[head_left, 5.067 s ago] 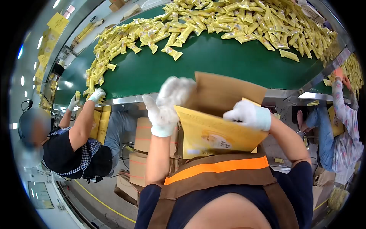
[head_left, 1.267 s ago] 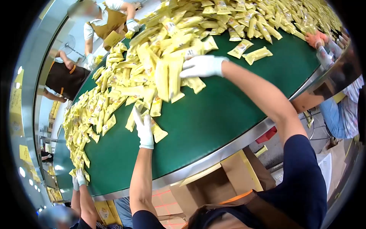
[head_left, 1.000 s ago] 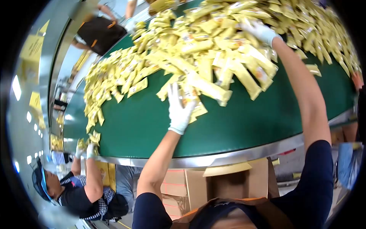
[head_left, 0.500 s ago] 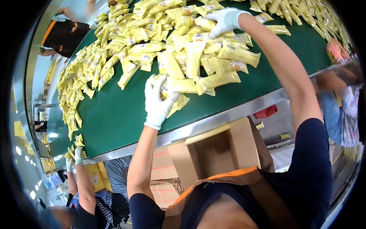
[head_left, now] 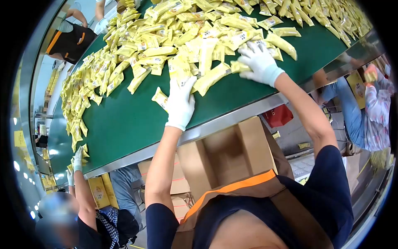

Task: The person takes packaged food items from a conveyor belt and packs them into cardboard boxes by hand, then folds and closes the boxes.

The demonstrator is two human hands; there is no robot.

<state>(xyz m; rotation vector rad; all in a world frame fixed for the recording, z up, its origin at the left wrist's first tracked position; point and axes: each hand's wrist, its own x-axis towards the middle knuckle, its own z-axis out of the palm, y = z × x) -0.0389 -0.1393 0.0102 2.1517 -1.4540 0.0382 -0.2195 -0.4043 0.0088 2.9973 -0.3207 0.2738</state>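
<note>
Many yellow sealed packets (head_left: 166, 50) lie heaped on the green belt (head_left: 137, 120). My left hand (head_left: 180, 106), in a white glove, rests at the near edge of the heap. Its thumb and fingers are apart, touching the lower ends of several packets. One packet (head_left: 160, 98) lies just left of that hand, partly covered by it. My right hand (head_left: 261, 65), also gloved, lies over packets at the heap's right side with fingers spread. A short packet end (head_left: 239, 67) shows beside its thumb. A slanted packet (head_left: 212, 79) lies between both hands.
An open cardboard box (head_left: 226, 155) stands below the belt's metal edge (head_left: 207, 128), in front of my body. A red bag (head_left: 278, 116) is right of it. A co-worker's gloved hand (head_left: 78, 159) touches packets at left; other people stand across and at right.
My right hand has come down from the far part of the heap to its near right side. My left hand has shifted slightly right, and packets near both hands have moved.
</note>
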